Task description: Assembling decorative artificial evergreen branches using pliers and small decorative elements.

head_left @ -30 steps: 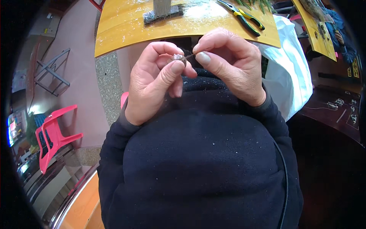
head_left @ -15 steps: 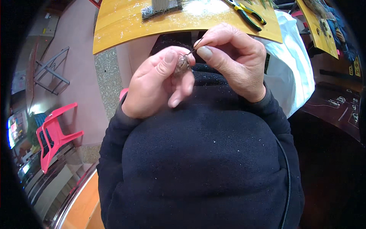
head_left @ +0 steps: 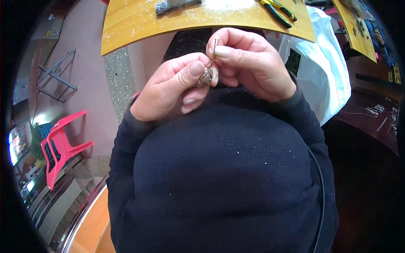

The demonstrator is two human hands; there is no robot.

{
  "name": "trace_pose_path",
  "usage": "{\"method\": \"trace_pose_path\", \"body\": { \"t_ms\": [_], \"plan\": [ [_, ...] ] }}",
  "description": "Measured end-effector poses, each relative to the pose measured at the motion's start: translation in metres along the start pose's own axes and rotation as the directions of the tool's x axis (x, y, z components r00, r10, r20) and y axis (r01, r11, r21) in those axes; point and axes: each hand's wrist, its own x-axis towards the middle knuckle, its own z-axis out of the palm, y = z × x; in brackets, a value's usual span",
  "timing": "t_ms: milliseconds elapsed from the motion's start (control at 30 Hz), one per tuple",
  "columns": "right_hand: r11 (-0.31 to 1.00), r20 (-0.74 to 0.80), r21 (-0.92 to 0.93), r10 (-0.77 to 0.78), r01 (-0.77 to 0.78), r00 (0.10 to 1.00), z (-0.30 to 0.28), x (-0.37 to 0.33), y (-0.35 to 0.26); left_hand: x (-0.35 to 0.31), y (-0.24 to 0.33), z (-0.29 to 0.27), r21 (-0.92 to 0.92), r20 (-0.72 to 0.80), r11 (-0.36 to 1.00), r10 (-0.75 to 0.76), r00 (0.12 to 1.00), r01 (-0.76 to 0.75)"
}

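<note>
My left hand holds a small brown pine cone between its thumb and fingers. From the cone's top rises a thin wire, its two ends standing side by side. Thumb and forefinger of my right hand pinch this wire just above the cone. Both hands are close together in front of my dark top, just off the near edge of the wooden table. Part of the cone is hidden by my left fingers.
On the table lie pliers with yellow and black handles, a bundle of cut wires and white crumbs. A white plastic bag hangs at the right. To the left are a pink chair and a folding metal frame.
My right hand has come down and closer to the left, and the wire now points upward instead of slanting right. The cone has turned slightly in my left hand.
</note>
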Motion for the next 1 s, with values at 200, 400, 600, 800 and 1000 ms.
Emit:
{"method": "trace_pose_path", "body": {
  "t_ms": [200, 400, 600, 800, 1000],
  "plan": [
    [0.795, -0.017, -0.501, -0.404, 0.342, 0.915, -0.002, -0.004, 0.007, 0.005, -0.009, 0.008, 0.054, -0.21, 0.996, 0.075, 0.975, -0.065],
    [0.007, 0.415, -0.812, -0.696, 0.583, 0.586, -0.002, -0.008, -0.001, 0.004, -0.008, 0.007, 0.061, -0.29, 0.993, 0.117, 0.95, -0.103],
    [-0.423, 0.629, -0.761, -0.666, 0.492, 0.401, -0.004, -0.006, -0.007, 0.002, -0.003, 0.007, -0.02, -0.242, 0.997, 0.068, 0.968, -0.075],
    [-0.208, 0.505, -0.823, -0.694, 0.528, 0.513, -0.001, -0.005, -0.012, 0.002, -0.003, 0.007, -0.032, -0.264, 0.995, 0.086, 0.961, -0.098],
    [0.566, 0.122, -0.642, -0.591, 0.517, 0.798, -0.006, -0.007, -0.001, 0.005, -0.003, 0.008, 0.055, -0.157, 0.978, 0.209, 0.965, -0.203]
  ]
}}
